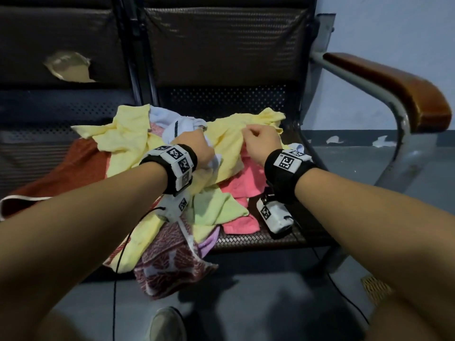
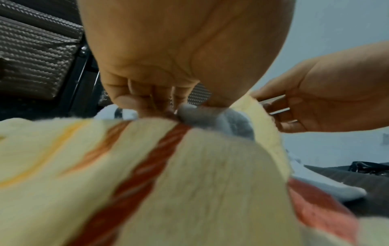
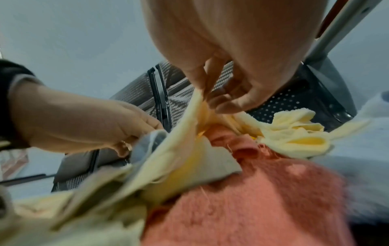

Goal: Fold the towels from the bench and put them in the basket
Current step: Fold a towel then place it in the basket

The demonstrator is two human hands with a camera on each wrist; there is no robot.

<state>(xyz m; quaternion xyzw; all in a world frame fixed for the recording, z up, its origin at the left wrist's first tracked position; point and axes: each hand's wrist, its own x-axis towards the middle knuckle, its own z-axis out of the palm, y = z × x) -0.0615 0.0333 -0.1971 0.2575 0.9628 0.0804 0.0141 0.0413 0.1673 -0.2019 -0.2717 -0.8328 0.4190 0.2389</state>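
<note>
A heap of towels lies on the bench seat (image 1: 258, 239). My left hand (image 1: 197, 146) grips a pale blue towel (image 1: 172, 126) at the top of the heap; the left wrist view shows my fingers (image 2: 147, 101) curled on its grey-blue fold (image 2: 212, 116). My right hand (image 1: 248, 132) pinches a raised edge of a yellow towel (image 1: 229, 146), seen up close between thumb and fingers (image 3: 227, 101). Under that lie a pink towel (image 1: 246, 183), a light green towel (image 1: 216, 207) and a red patterned towel (image 1: 170, 264) hanging over the front edge.
Another yellow towel (image 1: 123, 134) and a rust-red cloth (image 1: 73, 173) lie on the left seat. A brown armrest (image 1: 394, 87) on a metal frame bounds the right side. A woven straw-coloured object (image 1: 374, 289) shows on the floor at lower right; my shoe (image 1: 167, 326) is below.
</note>
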